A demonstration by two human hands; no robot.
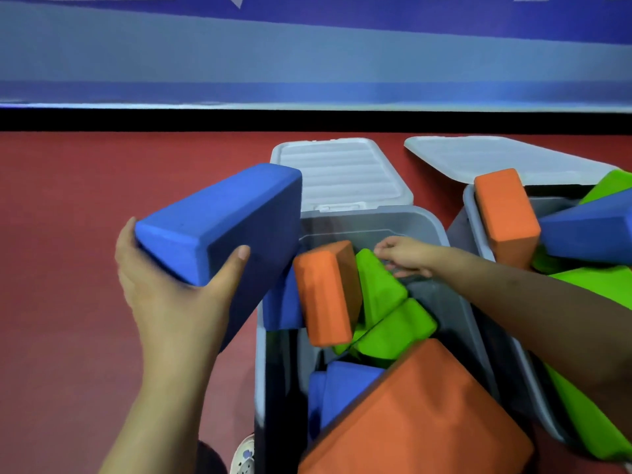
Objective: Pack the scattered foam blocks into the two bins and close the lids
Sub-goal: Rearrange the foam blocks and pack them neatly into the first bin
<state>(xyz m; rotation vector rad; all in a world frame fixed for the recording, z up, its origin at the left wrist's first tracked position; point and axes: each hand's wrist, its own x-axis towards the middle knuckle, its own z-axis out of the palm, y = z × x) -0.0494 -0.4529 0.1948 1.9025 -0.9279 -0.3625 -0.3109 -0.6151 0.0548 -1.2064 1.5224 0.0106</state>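
Two bins on the go and we're well into it, judging by the one head view we have. Using the near bin (455,302) as our landmark: it already holds a jumble of blocks, including an upright orange block (325,295), a pair of green wedges (386,302), a blue block (349,388) lower down and a big orange one (417,419) closest to us. Our left hand (171,295) grips a blue foam block (219,227) by its end, thumb on one side and fingers on the other, held just left of the near bin and above its rim. Our right hand (407,256) reaches into the near bin at its far end, fingers curled on the top of a green wedge.

To the right of the near bin, the second bin (473,220) is heaped past its rim with orange, blue and green pieces. Both lids are still off: the ribbed lid (342,172) lies just behind the near bin, the other lid (496,159) behind and to the right.

So what's left, we reckon: drop in the blue one, shuffle things flatter, lids on.

Blocks look like matte, fine-grained foam with softened edges; bins are smooth greyish plastic, see-through-ish; floor is red.
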